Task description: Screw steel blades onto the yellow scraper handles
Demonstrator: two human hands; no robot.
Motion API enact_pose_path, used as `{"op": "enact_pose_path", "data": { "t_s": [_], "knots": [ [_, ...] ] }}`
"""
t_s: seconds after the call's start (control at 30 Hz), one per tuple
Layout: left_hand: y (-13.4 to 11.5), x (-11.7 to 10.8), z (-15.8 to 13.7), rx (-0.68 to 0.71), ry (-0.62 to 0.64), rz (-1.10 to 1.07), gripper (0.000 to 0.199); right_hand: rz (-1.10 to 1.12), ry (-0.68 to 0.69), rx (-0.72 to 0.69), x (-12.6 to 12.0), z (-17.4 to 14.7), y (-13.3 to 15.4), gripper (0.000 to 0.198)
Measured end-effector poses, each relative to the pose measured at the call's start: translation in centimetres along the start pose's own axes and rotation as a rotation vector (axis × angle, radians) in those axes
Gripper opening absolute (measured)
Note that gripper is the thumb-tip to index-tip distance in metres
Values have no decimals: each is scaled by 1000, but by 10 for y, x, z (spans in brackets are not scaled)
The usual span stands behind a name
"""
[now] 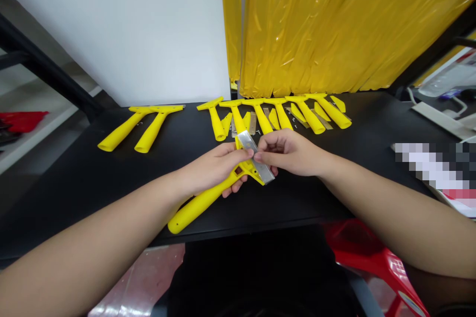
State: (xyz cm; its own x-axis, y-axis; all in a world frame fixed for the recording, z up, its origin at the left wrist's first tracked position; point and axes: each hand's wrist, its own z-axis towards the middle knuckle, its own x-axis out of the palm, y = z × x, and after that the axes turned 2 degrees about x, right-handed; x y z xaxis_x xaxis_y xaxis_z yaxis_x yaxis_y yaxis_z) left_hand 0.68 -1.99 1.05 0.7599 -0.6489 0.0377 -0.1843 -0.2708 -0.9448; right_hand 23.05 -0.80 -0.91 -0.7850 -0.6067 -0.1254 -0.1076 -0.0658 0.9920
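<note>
My left hand point(219, 166) is wrapped round the neck of a yellow scraper point(201, 206), whose handle points down toward the table's front edge. A flat silvery blade point(263, 170) lies along the scraper's head, and my left thumb presses on it. With thumb and fingers my right hand point(286, 151) pinches the blade's right side. Behind my hands, a row of yellow scraper handles point(263, 118) rests on the table, with yellow triangular pieces point(274, 118), blades point(253, 123) and small screws among them.
Two more yellow scrapers point(150, 131) lie at the left on the black table point(92, 188). A white panel point(148, 29) and yellow plastic sheeting point(316, 25) stand along the back. Below the front edge at right is a red plastic object point(372, 257).
</note>
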Motion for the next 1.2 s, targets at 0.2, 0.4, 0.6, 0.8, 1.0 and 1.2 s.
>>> {"op": "enact_pose_path", "data": {
  "t_s": [0.2, 0.4, 0.6, 0.8, 1.0, 1.2],
  "knots": [
    [1, -6, 1, -12, -6, -48, 33, -161, -46, -58, -10, -3, 2, 29],
    [-1, -20, 0, -18, -56, -60, 37, -705, -218, -53, -63, -18, 6, 22],
    [-6, -30, 1, -20, -175, -79, 35, -1025, 64, 159, -72, -23, 11, 6],
    [-14, -33, 4, -51, -348, -116, 29, -1116, 3, 101, -64, -21, 9, 8],
    [-10, -33, 8, -36, -353, -126, 24, -1125, -65, -110, -36, -9, 0, 26],
    [-6, -35, 9, 15, -333, -129, 24, -1120, -90, -5, -23, -1, -5, 18]
  ]
}}
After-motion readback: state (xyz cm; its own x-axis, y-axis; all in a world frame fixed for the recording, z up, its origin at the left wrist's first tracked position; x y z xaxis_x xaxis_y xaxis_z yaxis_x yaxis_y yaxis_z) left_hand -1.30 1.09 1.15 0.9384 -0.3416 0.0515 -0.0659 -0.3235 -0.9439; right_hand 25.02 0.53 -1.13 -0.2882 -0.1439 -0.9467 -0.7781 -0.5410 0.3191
